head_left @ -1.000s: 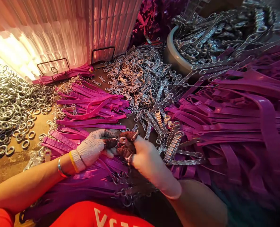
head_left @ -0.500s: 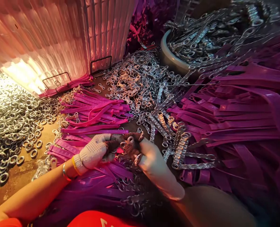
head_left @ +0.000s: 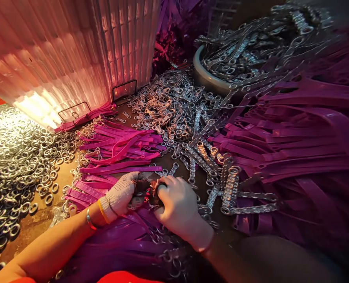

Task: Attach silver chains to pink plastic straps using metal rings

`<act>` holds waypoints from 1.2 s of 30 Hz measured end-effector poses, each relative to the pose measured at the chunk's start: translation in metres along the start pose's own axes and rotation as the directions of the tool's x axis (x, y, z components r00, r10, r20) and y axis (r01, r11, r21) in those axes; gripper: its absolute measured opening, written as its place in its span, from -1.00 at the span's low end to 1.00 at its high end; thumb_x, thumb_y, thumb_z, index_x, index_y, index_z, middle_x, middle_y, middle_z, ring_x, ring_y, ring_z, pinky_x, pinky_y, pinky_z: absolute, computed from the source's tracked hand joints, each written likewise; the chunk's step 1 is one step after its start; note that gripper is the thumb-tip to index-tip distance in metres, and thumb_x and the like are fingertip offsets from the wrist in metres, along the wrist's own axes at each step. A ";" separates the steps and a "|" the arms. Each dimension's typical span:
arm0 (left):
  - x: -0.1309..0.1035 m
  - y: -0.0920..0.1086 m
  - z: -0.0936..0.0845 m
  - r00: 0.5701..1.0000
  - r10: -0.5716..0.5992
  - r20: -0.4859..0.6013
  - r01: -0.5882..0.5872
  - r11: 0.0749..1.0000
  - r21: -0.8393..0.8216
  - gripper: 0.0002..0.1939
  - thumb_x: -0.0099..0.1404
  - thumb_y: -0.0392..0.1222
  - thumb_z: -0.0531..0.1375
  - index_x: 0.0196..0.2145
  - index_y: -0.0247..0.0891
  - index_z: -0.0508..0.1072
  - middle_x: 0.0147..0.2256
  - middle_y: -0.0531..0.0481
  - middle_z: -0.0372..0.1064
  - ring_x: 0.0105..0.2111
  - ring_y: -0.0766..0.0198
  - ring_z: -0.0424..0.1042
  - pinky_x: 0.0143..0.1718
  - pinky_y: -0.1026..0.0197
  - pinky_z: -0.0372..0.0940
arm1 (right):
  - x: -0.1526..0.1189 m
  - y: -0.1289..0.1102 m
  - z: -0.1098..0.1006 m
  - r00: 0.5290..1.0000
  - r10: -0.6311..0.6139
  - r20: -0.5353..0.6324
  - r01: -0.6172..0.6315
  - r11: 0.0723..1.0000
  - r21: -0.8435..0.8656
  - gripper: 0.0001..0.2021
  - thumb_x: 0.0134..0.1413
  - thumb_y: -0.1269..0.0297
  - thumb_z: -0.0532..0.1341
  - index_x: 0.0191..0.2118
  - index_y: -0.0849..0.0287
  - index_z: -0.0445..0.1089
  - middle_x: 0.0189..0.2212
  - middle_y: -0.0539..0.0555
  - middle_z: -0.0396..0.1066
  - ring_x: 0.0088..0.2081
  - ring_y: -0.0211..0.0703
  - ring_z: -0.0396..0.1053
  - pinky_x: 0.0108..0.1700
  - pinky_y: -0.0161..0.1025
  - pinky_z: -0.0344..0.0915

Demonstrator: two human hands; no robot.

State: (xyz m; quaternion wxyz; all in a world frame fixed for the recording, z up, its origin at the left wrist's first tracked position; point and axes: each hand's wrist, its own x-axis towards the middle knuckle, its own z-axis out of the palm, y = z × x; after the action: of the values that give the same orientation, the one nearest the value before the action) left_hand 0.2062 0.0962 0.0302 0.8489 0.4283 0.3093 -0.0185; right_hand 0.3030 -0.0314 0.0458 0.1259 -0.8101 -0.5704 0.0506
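Observation:
My left hand (head_left: 124,193), in a dotted white glove with dark fingertips, is closed near the middle of the view. Right beside it, my right hand (head_left: 178,208), in a white glove with dark fingertips, has its fingers curled and its back turned up. Their fingertips meet, and whatever lies between them is too hidden to name. Magenta straps (head_left: 118,169) lie behind and beneath my hands. Small metal links (head_left: 165,106) are heaped beyond them, and linked metal pieces (head_left: 229,190) lie to the right.
Metal rings (head_left: 18,157) are piled at the left. A ribbed translucent panel (head_left: 74,51) stands at the back left. The rim of a round tub (head_left: 205,72) surrounds more metal strips at the back right. A large magenta strap pile (head_left: 304,137) fills the right side.
My right hand has rolled over so its back shows and its fingertips are more hidden. My left hand remains beside it. The whole view has shifted slightly.

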 end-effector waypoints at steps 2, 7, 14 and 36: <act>0.003 -0.001 -0.002 0.999 -0.009 -0.033 0.007 0.998 -0.069 -0.78 0.05 -0.13 0.28 -0.45 -0.31 0.36 -0.59 0.12 0.23 -0.70 0.50 0.11 -0.70 0.39 -0.03 | 0.003 -0.003 -0.002 0.999 0.000 0.054 0.000 1.000 -0.004 -0.82 -0.24 0.38 0.17 -0.42 0.23 0.46 -0.31 0.29 0.48 -0.24 0.11 0.37 -0.22 -0.09 0.19; 0.011 0.008 -0.015 0.997 0.029 -0.066 -0.031 0.999 -0.025 -0.75 0.00 -0.13 0.31 -0.42 -0.31 0.37 -0.58 0.11 0.27 -0.70 0.48 0.12 -0.70 0.40 -0.03 | 0.019 0.005 -0.003 0.931 0.240 0.274 -0.317 0.905 0.283 -0.82 0.06 0.41 0.08 -0.35 0.18 0.44 -0.43 0.12 0.51 -0.38 -0.13 0.39 -0.38 -0.27 0.09; 0.037 0.019 -0.029 0.845 0.534 -0.013 -0.236 0.396 0.887 -0.94 0.19 -0.31 0.17 -0.40 -0.31 0.45 -0.30 -0.11 0.39 -0.29 0.22 0.38 -0.28 0.23 0.34 | 0.025 0.036 0.011 0.948 0.319 -0.017 -0.288 0.876 0.386 -0.75 -0.01 0.50 0.06 -0.31 0.13 0.46 -0.41 0.08 0.51 -0.33 -0.12 0.38 -0.32 -0.30 0.17; 0.001 0.023 -0.007 0.995 0.093 -0.045 -0.060 0.873 0.484 -0.58 0.22 0.15 0.22 -0.48 -0.26 0.26 -0.69 0.18 0.09 -0.77 0.51 -0.03 -0.74 0.39 -0.13 | 0.012 0.013 -0.003 0.978 0.117 0.172 -0.139 0.983 0.123 -0.74 -0.01 0.56 0.10 -0.25 0.22 0.46 -0.23 0.21 0.51 -0.19 -0.04 0.44 -0.20 -0.23 0.21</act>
State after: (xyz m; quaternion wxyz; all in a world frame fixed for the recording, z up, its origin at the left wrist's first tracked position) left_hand 0.2097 0.1162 0.0429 0.7047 0.6384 0.3060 -0.0469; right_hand 0.3192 -0.0245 0.0458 0.1292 -0.8279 -0.5208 0.1631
